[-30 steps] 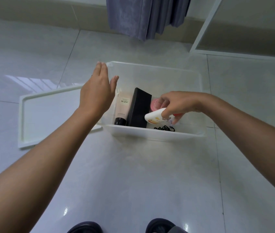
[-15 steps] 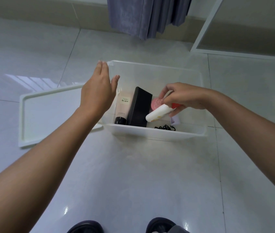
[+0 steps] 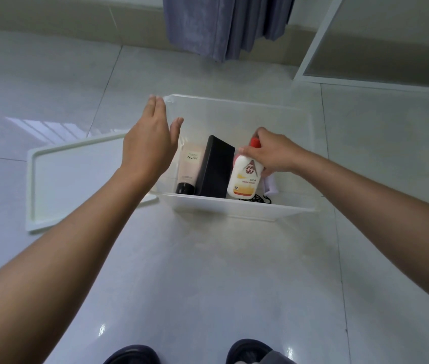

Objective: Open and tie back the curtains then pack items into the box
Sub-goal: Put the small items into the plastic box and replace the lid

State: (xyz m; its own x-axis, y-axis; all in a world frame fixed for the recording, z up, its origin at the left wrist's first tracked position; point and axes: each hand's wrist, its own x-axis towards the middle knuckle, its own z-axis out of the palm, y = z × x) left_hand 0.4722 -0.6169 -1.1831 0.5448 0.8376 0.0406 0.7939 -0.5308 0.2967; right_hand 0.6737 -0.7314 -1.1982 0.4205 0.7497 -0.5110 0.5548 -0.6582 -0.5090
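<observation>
A person's right hand [image 3: 273,155] grips a white plastic bottle with a red cap [image 3: 244,177] near its neck, holding it upright inside a clear plastic storage box [image 3: 234,210] on the pale tiled floor [image 3: 208,271]. The fingers hide most of the cap. Beside the bottle stand a black rectangular case [image 3: 214,170] and a beige tube with a black cap [image 3: 189,168]. A black tangle [image 3: 256,199] at the box's near wall is hard to make out. The left hand [image 3: 150,145] hovers flat, fingers straight, over the box's left edge. The white lid [image 3: 58,185] lies left; grey-blue curtains [image 3: 227,22] are cut off above.
</observation>
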